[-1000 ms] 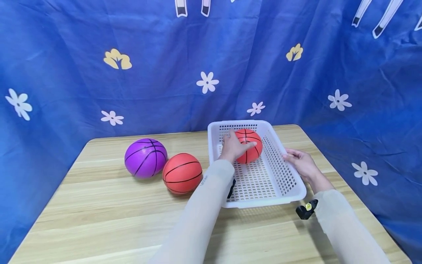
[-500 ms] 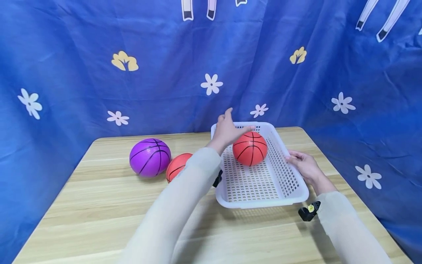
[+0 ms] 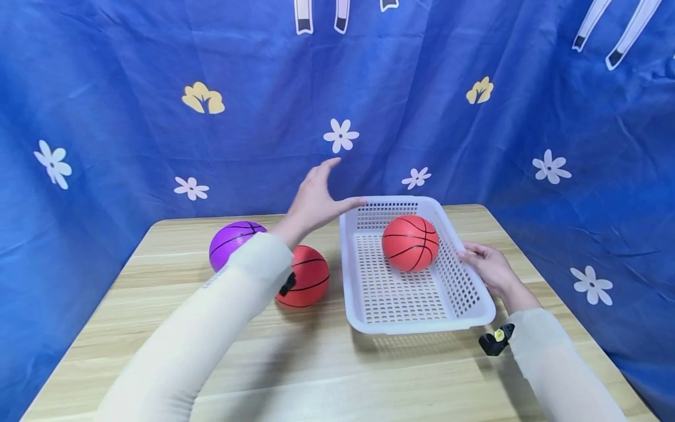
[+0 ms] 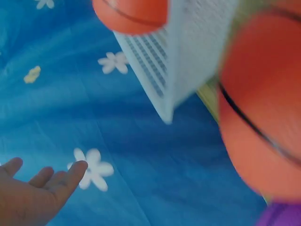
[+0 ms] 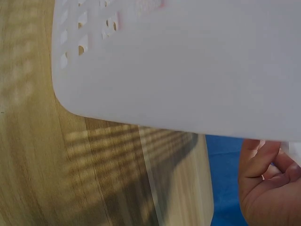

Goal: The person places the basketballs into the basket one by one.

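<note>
My left hand (image 3: 316, 202) hangs in the air with fingers and thumb spread, holding nothing, left of a white plastic basket (image 3: 422, 326). Its thumb overlaps the basket's back left corner in the head view. My right hand (image 3: 490, 269) grips the basket's right rim, and curled fingers (image 5: 263, 162) show at the rim in the right wrist view. Inside the basket lies an orange-red toy basketball (image 3: 410, 243). A second orange-red basketball (image 3: 312, 275) sits on the table below my left hand, partly behind the sleeve. The purple basketball (image 3: 230, 241) beside it is also partly covered.
A light wood-grain table (image 3: 316, 375) carries everything. Behind and at both sides hangs a blue curtain (image 3: 263, 146) with white flowers. The basket throws a shadow on the wood at the right.
My left hand has let go of the ball in the basket, risen out and moved left over the other balls. That ball has rolled slightly right. The right hand keeps its grip.
</note>
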The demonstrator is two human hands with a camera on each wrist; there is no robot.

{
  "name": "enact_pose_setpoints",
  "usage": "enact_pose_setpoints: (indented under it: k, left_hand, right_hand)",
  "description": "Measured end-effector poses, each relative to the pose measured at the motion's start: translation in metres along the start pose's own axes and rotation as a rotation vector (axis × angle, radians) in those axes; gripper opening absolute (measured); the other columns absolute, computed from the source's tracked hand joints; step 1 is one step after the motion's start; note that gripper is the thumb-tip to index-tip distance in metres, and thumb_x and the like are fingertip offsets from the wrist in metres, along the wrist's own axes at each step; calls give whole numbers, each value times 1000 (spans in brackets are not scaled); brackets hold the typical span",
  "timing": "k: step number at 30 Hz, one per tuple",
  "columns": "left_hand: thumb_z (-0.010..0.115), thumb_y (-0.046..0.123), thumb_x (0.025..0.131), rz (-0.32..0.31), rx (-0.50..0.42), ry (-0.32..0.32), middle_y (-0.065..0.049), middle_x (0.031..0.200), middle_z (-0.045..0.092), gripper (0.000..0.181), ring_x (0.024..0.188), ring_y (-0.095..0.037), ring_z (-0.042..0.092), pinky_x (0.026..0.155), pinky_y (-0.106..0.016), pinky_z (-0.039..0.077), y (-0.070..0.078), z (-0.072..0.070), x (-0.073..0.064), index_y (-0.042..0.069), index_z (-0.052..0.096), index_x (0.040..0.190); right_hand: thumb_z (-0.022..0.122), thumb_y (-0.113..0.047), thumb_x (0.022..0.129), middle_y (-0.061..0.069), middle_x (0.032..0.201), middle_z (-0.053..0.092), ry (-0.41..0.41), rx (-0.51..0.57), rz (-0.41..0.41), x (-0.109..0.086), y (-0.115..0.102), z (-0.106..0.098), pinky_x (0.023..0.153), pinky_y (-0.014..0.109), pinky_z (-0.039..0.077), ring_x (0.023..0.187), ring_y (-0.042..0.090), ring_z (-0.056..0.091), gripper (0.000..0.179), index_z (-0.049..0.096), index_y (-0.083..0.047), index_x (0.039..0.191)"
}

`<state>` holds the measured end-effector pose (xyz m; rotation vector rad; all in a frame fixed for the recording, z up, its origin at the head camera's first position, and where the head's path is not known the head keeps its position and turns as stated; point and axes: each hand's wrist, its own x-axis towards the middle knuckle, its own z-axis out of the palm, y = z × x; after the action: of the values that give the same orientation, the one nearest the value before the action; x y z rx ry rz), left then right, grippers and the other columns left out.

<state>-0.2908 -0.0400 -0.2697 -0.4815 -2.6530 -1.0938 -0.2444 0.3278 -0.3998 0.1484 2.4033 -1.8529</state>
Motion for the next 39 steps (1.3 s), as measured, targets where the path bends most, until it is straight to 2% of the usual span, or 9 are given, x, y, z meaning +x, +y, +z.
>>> enact_pose_setpoints:
  k: [5, 10, 15, 18, 20, 25, 31, 39]
  left_hand:
    - [75, 57, 72, 33, 49, 26, -6, 149, 34, 97, 135, -27, 31, 106, -50, 31, -33, -26, -6, 18, 31, 149]
    - [77, 50, 74, 51, 34, 61, -13, 145, 39, 93, 131, -31, 37, 104, -53, 31, -64, -49, -19, 14, 33, 148]
    - [80, 43, 75, 64, 1, 100, -14, 141, 41, 89, 129, -30, 39, 97, -53, 40, -96, -65, -32, 16, 35, 147]
    - [80, 40, 75, 50, -21, 107, -13, 142, 40, 88, 129, -29, 38, 94, -52, 43, -115, -73, -41, 17, 35, 147]
    - [81, 38, 75, 36, -17, 109, -15, 142, 40, 88, 130, -30, 37, 96, -54, 41, -127, -78, -46, 17, 34, 147]
    - [82, 36, 74, -15, 24, 101, -18, 142, 38, 91, 130, -34, 35, 98, -59, 35, -156, -87, -60, 15, 34, 148]
    - [82, 36, 74, -64, 29, 45, -22, 147, 31, 97, 132, -41, 29, 98, -67, 28, -187, -93, -75, 12, 28, 150]
    - [83, 33, 73, -97, -4, -37, -28, 147, 28, 101, 129, -52, 28, 95, -71, 27, -217, -89, -89, 10, 23, 151]
  right_hand:
    - [55, -22, 98, 31, 133, 46, -1, -6, -3, -2, 0, 0, 80, 36, 54, 105, 34, 61, 55, 36, 1, 144]
    - [55, -21, 98, 31, 132, 47, -7, -1, -9, -3, -1, -1, 80, 36, 54, 102, 31, 63, 55, 35, 2, 145]
    - [55, -22, 98, 31, 132, 47, -5, 2, -7, -4, -1, -1, 79, 35, 54, 100, 28, 64, 55, 35, 0, 145]
    - [54, -23, 98, 31, 133, 47, -1, -6, -3, -5, -1, 0, 79, 34, 54, 99, 26, 64, 56, 35, -1, 146]
    - [54, -23, 98, 30, 133, 47, 4, -13, -1, -5, -1, 1, 78, 33, 54, 98, 25, 65, 56, 35, -1, 146]
    - [55, -22, 98, 30, 131, 49, 4, -3, -10, -4, 0, 1, 78, 33, 54, 97, 24, 65, 55, 36, 1, 145]
    - [55, -19, 98, 31, 130, 49, -2, 20, -27, -2, 1, 1, 79, 33, 54, 96, 24, 65, 54, 36, 4, 143]
    - [55, -21, 98, 31, 130, 49, 2, 8, -25, -2, 1, 1, 77, 33, 55, 96, 24, 65, 55, 36, 3, 144]
